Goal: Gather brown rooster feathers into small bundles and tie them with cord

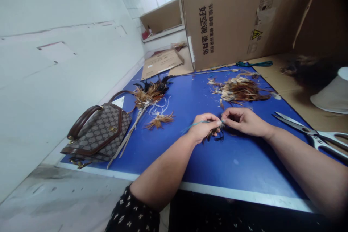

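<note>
Head view: left hand point(205, 127) pinches small feather bunch point(208, 136), tips pointing near-left; right hand point(243, 121) just beside, on right, hold unclear.

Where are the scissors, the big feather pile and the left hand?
Scissors point(307, 129): head view, at the pivot.
Big feather pile point(240, 90): head view, middle of the brown feathers.
Left hand point(202, 128): head view, middle of the hand.

Dark feathers point(208, 136) in left grip point(202, 127), right grip point(243, 122) just beside, above blue table point(233, 168)
</note>
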A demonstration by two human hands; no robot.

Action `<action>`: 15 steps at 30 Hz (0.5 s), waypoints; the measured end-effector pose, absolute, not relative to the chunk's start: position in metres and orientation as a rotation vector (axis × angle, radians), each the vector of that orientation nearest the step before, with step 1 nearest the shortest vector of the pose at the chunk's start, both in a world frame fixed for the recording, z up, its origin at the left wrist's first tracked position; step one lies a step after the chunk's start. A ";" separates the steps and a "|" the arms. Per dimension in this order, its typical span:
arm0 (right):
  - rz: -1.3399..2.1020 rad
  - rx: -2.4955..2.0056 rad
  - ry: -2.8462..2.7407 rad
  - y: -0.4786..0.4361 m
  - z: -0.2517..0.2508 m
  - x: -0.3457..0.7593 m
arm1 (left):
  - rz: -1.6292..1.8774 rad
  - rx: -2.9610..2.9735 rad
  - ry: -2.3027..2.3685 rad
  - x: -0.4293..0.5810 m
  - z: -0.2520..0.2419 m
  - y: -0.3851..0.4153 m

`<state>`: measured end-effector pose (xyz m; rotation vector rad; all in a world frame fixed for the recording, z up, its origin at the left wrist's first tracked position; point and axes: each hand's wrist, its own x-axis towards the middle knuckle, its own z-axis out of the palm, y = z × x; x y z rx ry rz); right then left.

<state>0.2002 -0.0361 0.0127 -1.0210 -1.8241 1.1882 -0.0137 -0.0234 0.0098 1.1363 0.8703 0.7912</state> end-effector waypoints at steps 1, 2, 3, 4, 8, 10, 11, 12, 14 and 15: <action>1.190 -1.022 -1.818 -0.036 0.013 0.200 | 0.784 1.140 0.879 -0.014 0.010 -0.023; 1.195 -1.023 -1.811 -0.036 0.013 0.199 | 0.776 1.141 0.890 -0.014 0.009 -0.023; 1.202 -1.022 -1.803 -0.037 0.013 0.199 | 0.768 1.139 0.900 -0.014 0.009 -0.022; 1.210 -1.020 -1.794 -0.037 0.013 0.198 | 0.759 1.135 0.907 -0.014 0.009 -0.022; 1.207 -1.002 -1.771 -0.038 0.012 0.196 | 0.747 1.102 0.901 -0.016 0.010 -0.021; 1.173 -1.004 -1.779 -0.037 0.012 0.196 | 0.747 1.090 0.894 -0.016 0.010 -0.020; 1.151 -1.007 -1.788 -0.037 0.012 0.197 | 0.744 1.087 0.892 -0.016 0.010 -0.020; 1.124 -1.010 -1.799 -0.037 0.012 0.197 | 0.743 1.085 0.892 -0.016 0.009 -0.019; 1.062 -1.009 -1.824 -0.037 0.014 0.197 | 0.745 1.079 0.891 -0.016 0.008 -0.018; 1.027 -1.003 -1.838 -0.037 0.015 0.198 | 0.751 1.075 0.889 -0.016 0.007 -0.018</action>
